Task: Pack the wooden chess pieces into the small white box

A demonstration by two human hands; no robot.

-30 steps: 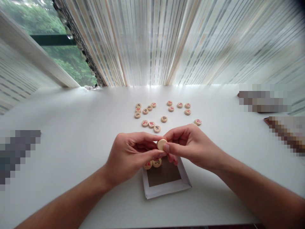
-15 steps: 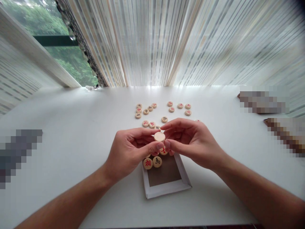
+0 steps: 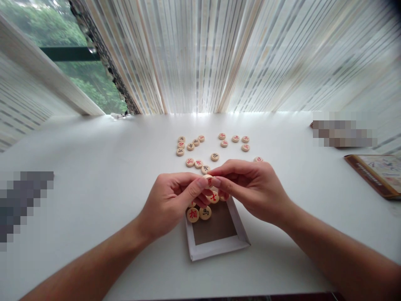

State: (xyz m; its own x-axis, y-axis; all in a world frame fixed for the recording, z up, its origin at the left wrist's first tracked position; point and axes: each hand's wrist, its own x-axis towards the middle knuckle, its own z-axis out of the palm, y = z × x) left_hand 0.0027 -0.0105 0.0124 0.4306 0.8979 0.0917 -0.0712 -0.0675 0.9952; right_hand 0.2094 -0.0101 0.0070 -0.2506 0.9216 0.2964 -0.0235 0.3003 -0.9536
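Between my fingertips is a round wooden Chinese chess piece (image 3: 208, 181), its red-marked face now partly turned to me. My left hand (image 3: 173, 198) pinches it from the left, thumb in front. My right hand (image 3: 250, 186) grips its right side with thumb and fingers. Below them lies a shallow white-rimmed box (image 3: 216, 251) with a brown bottom. Inside it, a red-marked piece (image 3: 193, 215) and a black-marked piece (image 3: 205, 212) sit side by side at the left. Another red-marked piece (image 3: 213, 197) shows behind them; my hands hide the box's far part.
Several chess pieces lie scattered beyond my hands on the white table (image 3: 94, 188), among them a black-marked one (image 3: 214, 156) and a red-marked one (image 3: 258, 159). A brown-edged printed card or booklet (image 3: 365, 175) is at the right. Striped curtains (image 3: 194, 58) hang along the back edge.
The held piece has turned from its blank side to show red marking. Both hands still grip it, with the fingers slightly shifted and closer together.
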